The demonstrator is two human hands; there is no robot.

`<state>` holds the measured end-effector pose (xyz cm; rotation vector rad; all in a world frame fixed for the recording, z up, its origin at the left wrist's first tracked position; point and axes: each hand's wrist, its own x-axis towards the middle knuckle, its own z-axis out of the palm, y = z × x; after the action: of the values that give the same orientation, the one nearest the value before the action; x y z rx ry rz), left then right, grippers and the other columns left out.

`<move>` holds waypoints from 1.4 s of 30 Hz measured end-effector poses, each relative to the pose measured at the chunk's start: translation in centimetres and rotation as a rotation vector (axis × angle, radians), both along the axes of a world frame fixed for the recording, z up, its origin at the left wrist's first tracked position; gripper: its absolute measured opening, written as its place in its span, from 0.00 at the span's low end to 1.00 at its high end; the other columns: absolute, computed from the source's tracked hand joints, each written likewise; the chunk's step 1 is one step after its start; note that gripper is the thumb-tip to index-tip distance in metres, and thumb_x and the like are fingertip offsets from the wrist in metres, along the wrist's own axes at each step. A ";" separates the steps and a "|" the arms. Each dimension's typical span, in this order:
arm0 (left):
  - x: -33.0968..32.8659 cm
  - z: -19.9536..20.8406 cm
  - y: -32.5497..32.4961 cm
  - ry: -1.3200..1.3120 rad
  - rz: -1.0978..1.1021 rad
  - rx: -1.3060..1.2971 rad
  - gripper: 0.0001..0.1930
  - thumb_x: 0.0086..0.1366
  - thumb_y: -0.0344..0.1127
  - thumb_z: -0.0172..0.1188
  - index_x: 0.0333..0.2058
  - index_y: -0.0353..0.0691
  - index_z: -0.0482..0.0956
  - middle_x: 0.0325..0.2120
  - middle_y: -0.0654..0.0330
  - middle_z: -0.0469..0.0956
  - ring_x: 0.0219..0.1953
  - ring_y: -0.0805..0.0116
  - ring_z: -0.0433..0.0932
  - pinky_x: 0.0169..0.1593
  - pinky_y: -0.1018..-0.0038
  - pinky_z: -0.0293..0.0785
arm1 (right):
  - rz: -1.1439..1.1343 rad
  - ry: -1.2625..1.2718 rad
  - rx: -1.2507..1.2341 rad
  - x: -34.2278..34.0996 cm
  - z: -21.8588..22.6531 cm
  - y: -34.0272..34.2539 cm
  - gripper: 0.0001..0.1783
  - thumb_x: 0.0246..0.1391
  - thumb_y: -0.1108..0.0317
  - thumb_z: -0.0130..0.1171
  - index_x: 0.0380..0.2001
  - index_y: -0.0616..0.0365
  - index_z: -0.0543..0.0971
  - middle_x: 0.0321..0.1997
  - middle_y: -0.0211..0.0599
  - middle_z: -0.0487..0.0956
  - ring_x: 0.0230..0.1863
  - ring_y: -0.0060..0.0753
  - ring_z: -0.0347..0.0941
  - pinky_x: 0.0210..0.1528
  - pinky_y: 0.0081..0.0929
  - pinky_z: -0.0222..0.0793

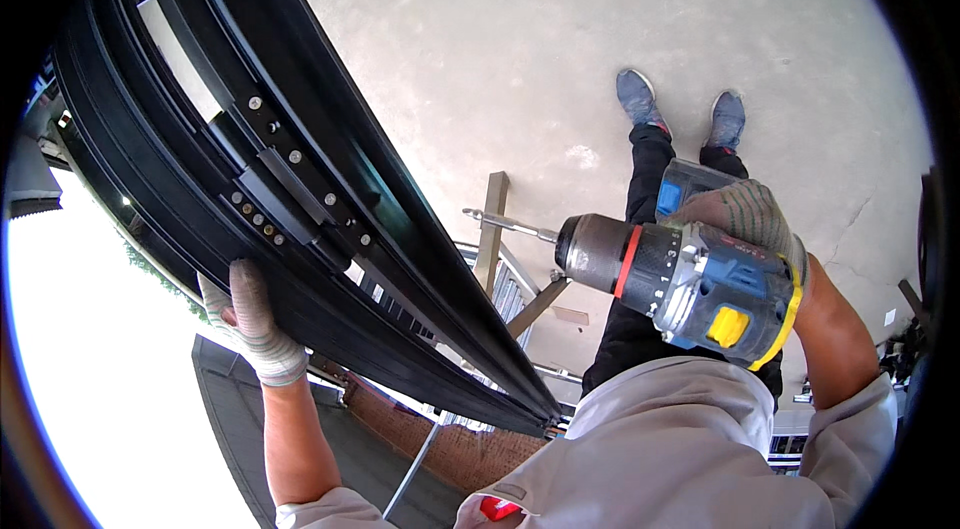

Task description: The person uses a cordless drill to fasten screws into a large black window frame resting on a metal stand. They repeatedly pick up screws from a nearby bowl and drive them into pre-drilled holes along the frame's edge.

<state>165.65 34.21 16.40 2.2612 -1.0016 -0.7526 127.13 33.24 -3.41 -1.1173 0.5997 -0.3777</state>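
My right hand (745, 214), in a striped knit glove, is wrapped round the handle of a blue and black cordless drill (610, 254). A long bit (515, 226) sits in its chuck and points left, apart from the work. At the left, a long black metal frame (300, 69) with grooved profiles runs diagonally. My gloved left hand (255, 319) grips its outer edge, part of the fingers hidden by the frame. Between the hands, a black hinge (275, 191) lies along the frame, with several silver screw heads on one leaf and several brassy ones on the other.
A brown support bar (491, 229) stands beneath the frame, with slanted struts by it. My shoes (640, 99) stand on the pale concrete floor (480, 39). A brick surface (440, 444) and a dark grey panel (250, 429) lie beyond the frame at the lower left.
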 end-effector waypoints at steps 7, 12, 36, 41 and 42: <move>-0.5 -0.5 -0.2 -0.054 0.041 -0.038 0.22 0.64 0.40 0.60 0.53 0.36 0.72 0.41 0.59 0.79 0.40 0.69 0.79 0.47 0.72 0.77 | -0.026 -0.006 -0.115 -0.4 -0.2 0.2 0.22 0.36 0.67 0.71 0.39 0.55 0.80 0.33 0.32 0.82 0.36 0.32 0.79 0.43 0.26 0.75; 1.9 -1.4 -1.3 -0.183 -0.058 0.016 0.20 0.63 0.36 0.61 0.52 0.35 0.73 0.42 0.61 0.79 0.40 0.73 0.76 0.48 0.75 0.73 | -0.056 0.057 -0.327 -0.4 3.2 -1.0 0.22 0.35 0.59 0.72 0.36 0.55 0.80 0.32 0.36 0.81 0.34 0.38 0.79 0.38 0.33 0.73; 0.2 -7.4 8.0 -0.428 0.037 -0.081 0.36 0.48 0.44 0.70 0.53 0.29 0.70 0.38 0.43 0.80 0.42 0.51 0.81 0.48 0.62 0.75 | 0.317 0.136 -0.288 -0.2 17.0 -4.6 0.18 0.66 0.62 0.43 0.54 0.58 0.70 0.47 0.31 0.76 0.47 0.25 0.74 0.51 0.23 0.73; -5.0 -7.9 7.5 -0.502 0.068 -0.497 0.22 0.65 0.33 0.53 0.55 0.29 0.67 0.48 0.44 0.73 0.52 0.48 0.71 0.58 0.60 0.66 | 0.333 0.130 -0.227 -0.2 18.2 -5.9 0.19 0.65 0.63 0.42 0.55 0.59 0.69 0.48 0.33 0.76 0.48 0.27 0.74 0.54 0.25 0.72; -7.3 -8.3 6.2 -0.447 0.095 -0.618 0.19 0.66 0.31 0.51 0.54 0.30 0.69 0.48 0.46 0.74 0.52 0.50 0.71 0.58 0.61 0.66 | 0.321 0.129 -0.182 -0.1 18.4 -6.1 0.21 0.66 0.62 0.39 0.56 0.59 0.69 0.49 0.33 0.76 0.49 0.28 0.74 0.55 0.26 0.71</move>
<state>158.36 40.46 8.10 1.9260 -1.1191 0.1219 127.03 27.11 15.03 -1.3962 0.4939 -0.0834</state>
